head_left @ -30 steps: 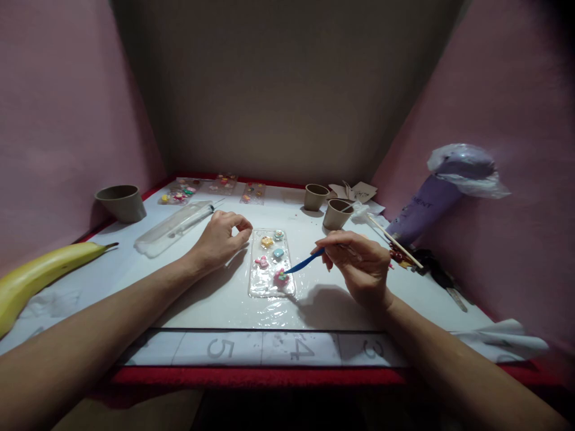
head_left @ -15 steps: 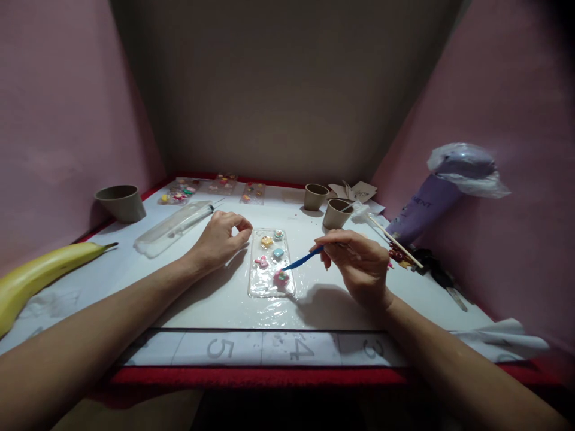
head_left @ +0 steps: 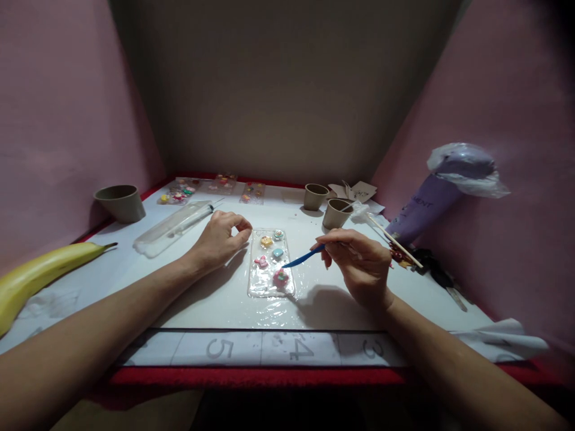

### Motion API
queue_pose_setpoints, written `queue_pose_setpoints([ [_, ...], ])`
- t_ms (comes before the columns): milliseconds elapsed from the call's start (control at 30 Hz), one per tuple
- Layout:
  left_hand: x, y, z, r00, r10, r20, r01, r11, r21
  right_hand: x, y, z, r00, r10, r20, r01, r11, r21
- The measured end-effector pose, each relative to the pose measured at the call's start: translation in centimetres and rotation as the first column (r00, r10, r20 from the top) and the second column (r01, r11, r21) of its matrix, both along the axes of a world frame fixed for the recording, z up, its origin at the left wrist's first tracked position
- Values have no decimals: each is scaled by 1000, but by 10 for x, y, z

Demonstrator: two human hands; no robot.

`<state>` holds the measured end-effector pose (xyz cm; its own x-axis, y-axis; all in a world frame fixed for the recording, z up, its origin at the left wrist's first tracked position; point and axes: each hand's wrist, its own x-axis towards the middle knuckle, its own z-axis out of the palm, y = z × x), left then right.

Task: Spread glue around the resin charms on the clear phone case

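Observation:
A clear phone case lies on the white board in front of me, its surface glossy and wet-looking. Several small charms are set on it, among them a blue one, a yellow one and a pink, flower-like one. My right hand grips a blue plastic stick with a narrow end; its tip is just above the pink flower-like charm. My left hand is closed, thumb and forefinger pinched at the case's upper left edge.
A syringe lies on a clear tray at left, near a banana and a cup. Two cups stand behind the case. More decorated cases lie farther back. A purple bag leans at right.
The tip of the blue stick has risen slightly off the pink flower-like charm. My left hand and the phone case have stayed almost where they were.

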<state>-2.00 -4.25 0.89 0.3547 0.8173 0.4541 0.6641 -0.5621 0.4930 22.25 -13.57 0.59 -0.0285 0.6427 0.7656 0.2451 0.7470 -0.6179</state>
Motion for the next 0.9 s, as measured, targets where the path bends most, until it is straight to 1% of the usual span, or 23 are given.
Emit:
queue_pose_setpoints([
  [133, 0, -1, 0, 1000, 0, 1, 0, 1000, -2, -1, 1, -1, 1000, 20, -5, -20, 1000, -19],
  [200, 0, -1, 1, 1000, 3, 0, -3, 1000, 1, -3, 2, -2, 998, 15, -62, -18, 999, -49],
  [300, 0, -1, 1, 1000, 0, 1, 0, 1000, -4, -4, 8, -3, 986, -44, -161, 23, 991, -133],
  [400, 0, -1, 1, 1000, -8, 8, 8, 1000, -9, -5, 15, -4, 984, -100, -146, 64, 970, -233],
  [533, -1, -1, 1, 1000, -11, 10, 12, 1000, -12, -5, 22, -5, 984, -127, -122, 81, 941, -329],
  [767, 0, -3, 2, 1000, -6, 9, 6, 1000, -28, -7, 24, -8, 985, -114, -127, 60, 926, -372],
  [900, 1, -3, 3, 1000, -8, 14, 8, 1000, -27, -8, 25, -10, 985, -103, -139, 45, 926, -374],
])
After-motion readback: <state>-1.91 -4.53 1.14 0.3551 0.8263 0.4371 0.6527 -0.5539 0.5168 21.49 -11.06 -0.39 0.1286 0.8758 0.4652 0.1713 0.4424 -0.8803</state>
